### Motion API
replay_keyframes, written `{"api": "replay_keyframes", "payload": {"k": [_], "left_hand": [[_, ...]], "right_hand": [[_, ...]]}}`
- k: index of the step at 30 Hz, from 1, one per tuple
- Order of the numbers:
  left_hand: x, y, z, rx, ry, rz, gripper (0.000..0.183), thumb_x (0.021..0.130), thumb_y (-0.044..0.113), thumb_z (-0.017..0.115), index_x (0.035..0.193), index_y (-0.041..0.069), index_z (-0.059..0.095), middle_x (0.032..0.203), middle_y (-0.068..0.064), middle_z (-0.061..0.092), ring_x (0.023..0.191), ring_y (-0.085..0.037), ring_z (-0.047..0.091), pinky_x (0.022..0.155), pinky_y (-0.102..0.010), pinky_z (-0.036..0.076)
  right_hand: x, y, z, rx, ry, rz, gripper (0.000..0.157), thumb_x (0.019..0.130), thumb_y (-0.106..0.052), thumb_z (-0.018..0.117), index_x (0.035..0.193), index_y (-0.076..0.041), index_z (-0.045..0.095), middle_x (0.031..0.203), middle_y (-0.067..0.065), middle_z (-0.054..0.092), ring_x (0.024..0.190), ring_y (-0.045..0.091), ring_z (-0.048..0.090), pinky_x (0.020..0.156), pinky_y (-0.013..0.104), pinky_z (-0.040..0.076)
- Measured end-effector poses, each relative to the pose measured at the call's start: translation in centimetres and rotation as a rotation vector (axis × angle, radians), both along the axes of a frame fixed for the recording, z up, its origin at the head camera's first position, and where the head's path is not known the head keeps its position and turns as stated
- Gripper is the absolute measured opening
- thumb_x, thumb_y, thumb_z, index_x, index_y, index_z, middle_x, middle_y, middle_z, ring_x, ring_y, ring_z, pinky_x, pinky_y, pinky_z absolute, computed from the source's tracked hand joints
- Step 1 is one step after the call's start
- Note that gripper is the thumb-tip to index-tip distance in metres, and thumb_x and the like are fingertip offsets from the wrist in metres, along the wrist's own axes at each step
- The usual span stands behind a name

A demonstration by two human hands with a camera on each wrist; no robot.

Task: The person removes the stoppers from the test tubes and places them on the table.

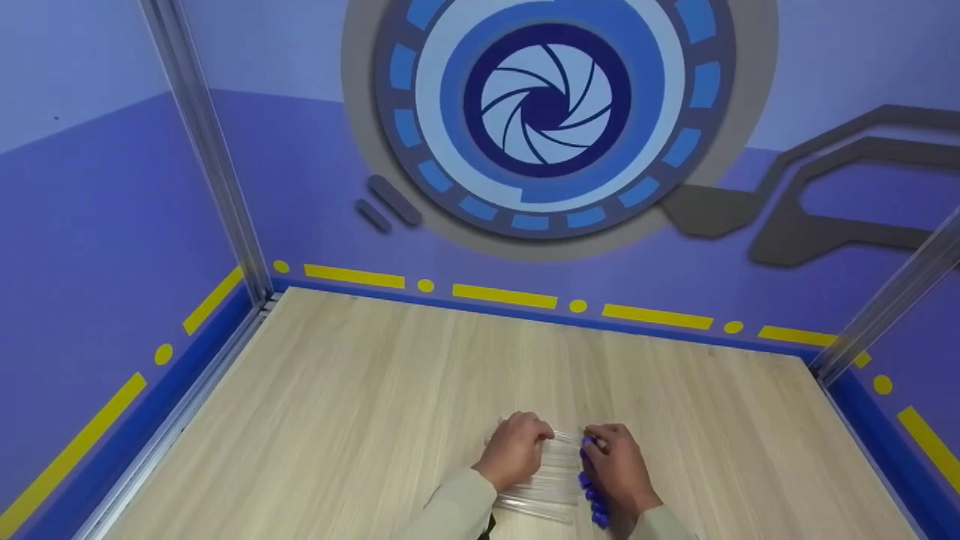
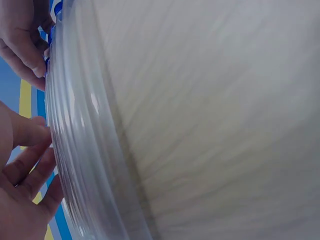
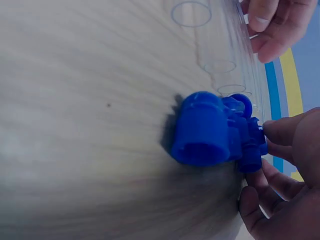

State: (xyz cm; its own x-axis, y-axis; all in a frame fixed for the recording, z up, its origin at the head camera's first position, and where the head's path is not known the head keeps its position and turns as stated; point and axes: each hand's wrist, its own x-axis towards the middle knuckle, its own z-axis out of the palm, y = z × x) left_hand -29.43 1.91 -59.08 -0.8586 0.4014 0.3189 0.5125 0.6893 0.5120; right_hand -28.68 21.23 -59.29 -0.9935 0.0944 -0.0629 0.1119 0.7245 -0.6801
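Several clear test tubes (image 1: 536, 491) lie side by side on the wooden table, their open ends (image 3: 191, 14) toward a row of blue caps (image 1: 594, 499). With thumb and fingers, my left hand (image 1: 516, 450) pinches a test tube (image 1: 566, 435) at the far end of the row. My right hand (image 1: 619, 469) grips a blue cap (image 1: 587, 444) at that tube's right end. Whether the cap sits on the tube cannot be made out. In the right wrist view, loose blue caps (image 3: 200, 130) stand nearest the camera, partly overlapping the right fingers' cap.
The pale wooden table (image 1: 360, 397) extends around the hands. Blue printed walls (image 1: 300, 165) enclose it at the back and sides, with metal posts (image 1: 217, 150) in the corners.
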Motion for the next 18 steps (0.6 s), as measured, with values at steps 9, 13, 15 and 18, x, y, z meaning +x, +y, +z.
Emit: {"api": "replay_keyframes", "payload": {"k": [9,13,15,18], "left_hand": [[-0.2,-0.2,-0.1,0.012,0.034,0.099,0.024,0.085,-0.004,0.058,0.099,0.010,0.072,0.092,0.000,0.059,0.088,-0.012,0.058,0.080,-0.025,0.050],[-0.1,-0.3,-0.1,0.001,0.019,0.123,0.024,0.087,-0.003,0.058,0.102,0.010,0.072,0.094,0.000,0.060,0.090,-0.013,0.059,0.081,-0.025,0.051],[-0.1,-0.4,0.0,-0.006,0.016,0.131,0.023,0.087,-0.001,0.059,0.103,0.009,0.072,0.095,-0.001,0.062,0.090,-0.014,0.060,0.080,-0.025,0.051],[-0.2,-0.5,0.0,-0.006,0.021,0.140,0.019,0.088,0.002,0.062,0.103,0.008,0.072,0.096,-0.001,0.063,0.092,-0.016,0.061,0.081,-0.027,0.051]], "right_hand": [[-0.1,-0.6,0.3,0.015,-0.014,-0.001,0.018,0.088,-0.004,0.060,0.105,-0.004,0.066,0.117,0.014,0.055,0.101,0.023,0.056,0.085,0.042,0.048],[-0.1,-0.8,0.3,0.007,-0.037,-0.010,0.016,0.087,-0.004,0.062,0.102,-0.005,0.063,0.106,0.009,0.058,0.094,0.019,0.056,0.081,0.038,0.047],[-0.1,-0.9,0.3,-0.010,-0.054,-0.015,0.016,0.087,-0.004,0.062,0.102,-0.006,0.062,0.103,0.007,0.060,0.092,0.017,0.056,0.079,0.036,0.047],[-0.1,-1.1,0.3,-0.041,-0.055,-0.023,0.016,0.087,-0.003,0.063,0.103,-0.008,0.062,0.099,0.005,0.062,0.088,0.016,0.057,0.076,0.033,0.046]]}}
